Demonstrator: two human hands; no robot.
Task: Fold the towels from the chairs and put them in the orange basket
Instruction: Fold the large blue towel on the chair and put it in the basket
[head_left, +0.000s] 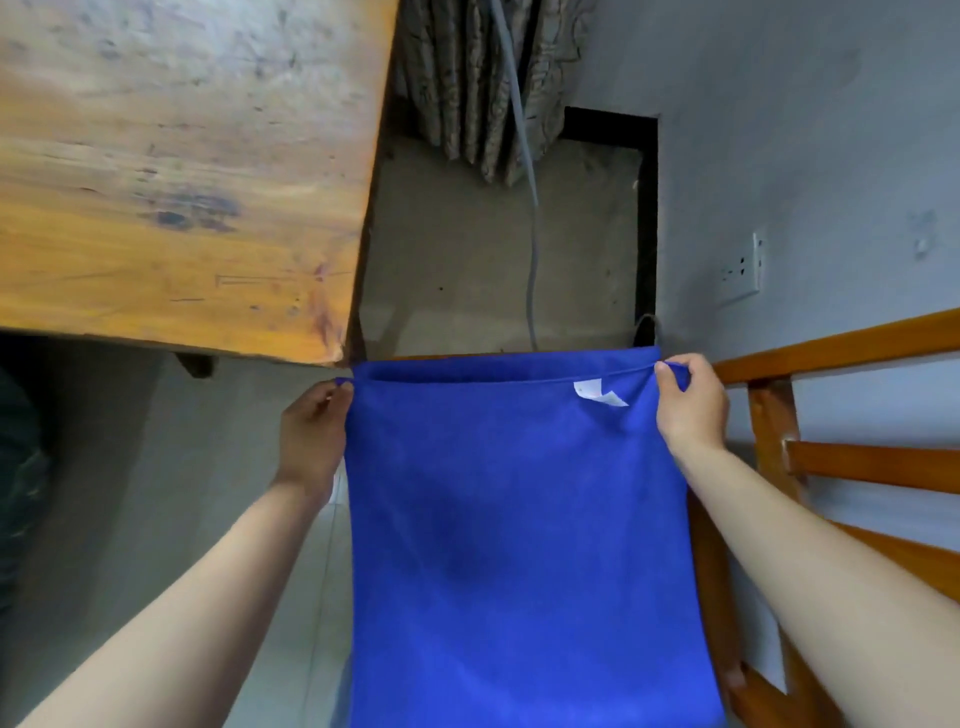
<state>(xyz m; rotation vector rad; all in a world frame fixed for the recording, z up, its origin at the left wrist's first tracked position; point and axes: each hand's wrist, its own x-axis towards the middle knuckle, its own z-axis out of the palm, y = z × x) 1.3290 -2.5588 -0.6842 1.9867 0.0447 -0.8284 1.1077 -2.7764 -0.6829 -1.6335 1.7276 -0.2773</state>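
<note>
Grey walls and a concrete floor (467, 249) frame a blue towel (519, 519), stretched flat and hanging in front of a wooden chair (831, 358). Both hands hold it up by its top corners: the left hand (311, 431) pinches the left corner, and the right hand (691, 405) pinches the right, just beside a white label (597, 395). To the upper left is a worn wooden desk (182, 182). Beyond hang a patterned curtain (467, 88) and a grey cable (531, 234), with a wall socket (740, 273) to the right.

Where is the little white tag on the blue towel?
In the head view, the white tag sits near the top right corner of the blue towel, just left of the right hand pinching that corner.
</note>
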